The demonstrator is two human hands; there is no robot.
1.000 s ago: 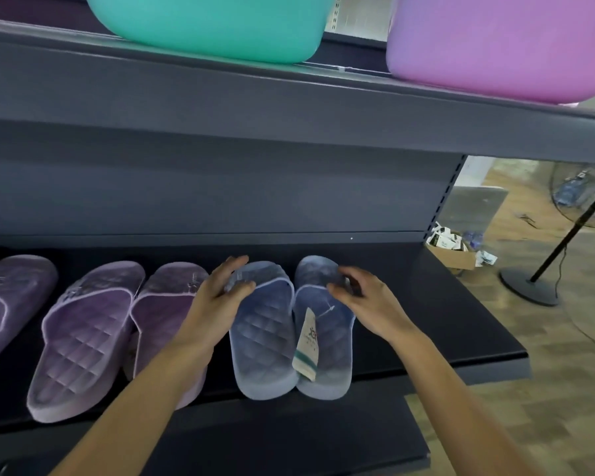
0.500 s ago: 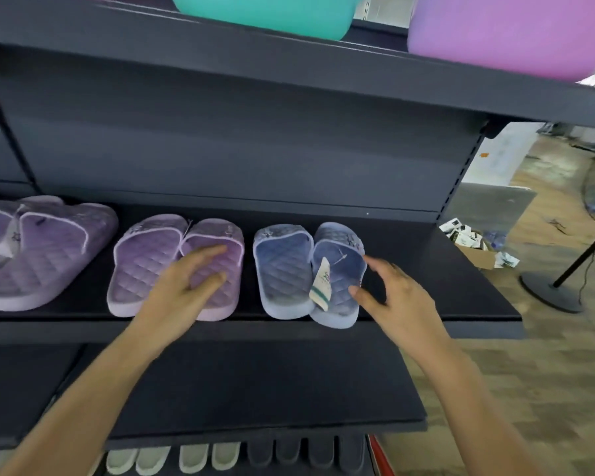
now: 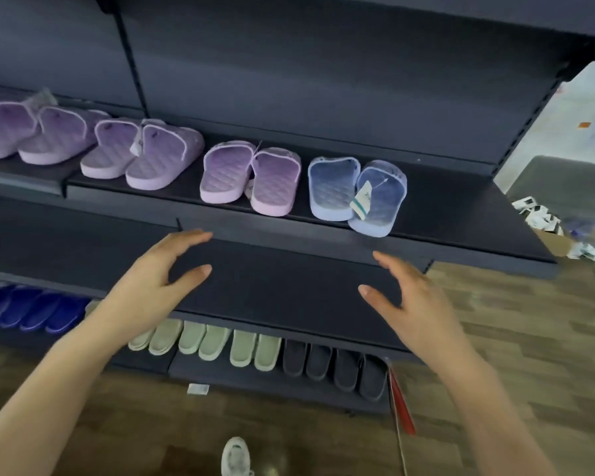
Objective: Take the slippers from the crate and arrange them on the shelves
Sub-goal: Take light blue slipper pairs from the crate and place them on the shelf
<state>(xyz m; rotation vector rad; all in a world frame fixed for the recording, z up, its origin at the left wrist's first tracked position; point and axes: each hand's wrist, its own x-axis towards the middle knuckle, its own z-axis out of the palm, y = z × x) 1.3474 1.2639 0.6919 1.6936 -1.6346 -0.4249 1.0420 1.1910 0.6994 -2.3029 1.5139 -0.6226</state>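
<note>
Both hands withdrawn from blue slipper pair (image 3: 356, 194), now on upper shelf (image 3: 461, 214), heels outward, up-right of the nearer right hand (image 3: 414, 297). Left hand (image 3: 158, 276) and right: fingers spread, empty. Crate unseen.

Slippers in rows on three shelf levels, both hands held empty in front.

On the upper shelf (image 3: 461, 214) pairs run from 9 o'clock toward 3, the tagged pair (image 3: 358, 194) last, its right slipper overhanging the edge. The middle shelf (image 3: 275, 286) lies below at centre, with the left hand (image 3: 152, 286) at 8 o'clock and the right hand (image 3: 413, 304) at 4 before it. The bottom shelf (image 3: 255, 383) at 6 o'clock carries another slipper row (image 3: 255, 352). A shoe (image 3: 236, 456) stands on the floor (image 3: 529, 338) nearest.
</note>
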